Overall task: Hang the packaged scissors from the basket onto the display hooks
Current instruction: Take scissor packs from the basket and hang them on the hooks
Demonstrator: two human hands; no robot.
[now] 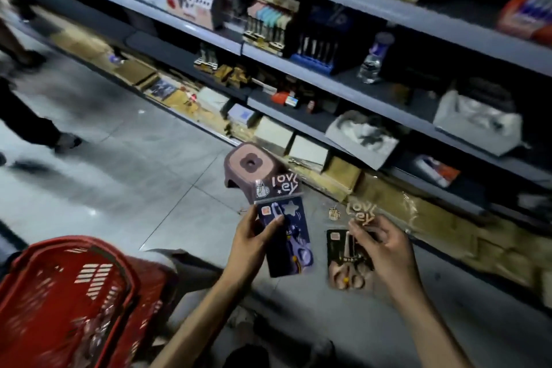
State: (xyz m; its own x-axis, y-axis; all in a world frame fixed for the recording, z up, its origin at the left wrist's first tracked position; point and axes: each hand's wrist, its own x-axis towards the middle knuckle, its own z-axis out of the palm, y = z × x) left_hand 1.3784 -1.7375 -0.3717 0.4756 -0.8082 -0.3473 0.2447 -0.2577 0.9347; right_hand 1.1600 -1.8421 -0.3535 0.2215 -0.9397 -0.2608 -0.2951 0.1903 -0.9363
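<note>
Red basket point(38, 302) lower left, left hand point(254, 245) gripping purple packaged scissors point(294, 248), right hand point(385, 251) pinching pink packaged scissors point(348, 266), both packs held above the floor point(134, 158), stool point(249, 163) beyond.

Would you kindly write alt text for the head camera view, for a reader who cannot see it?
A person's left hand holds a purple scissors pack and the right hand a pink scissors pack, over a tiled floor. A red basket sits at lower left; stocked shelves rise behind.
</note>
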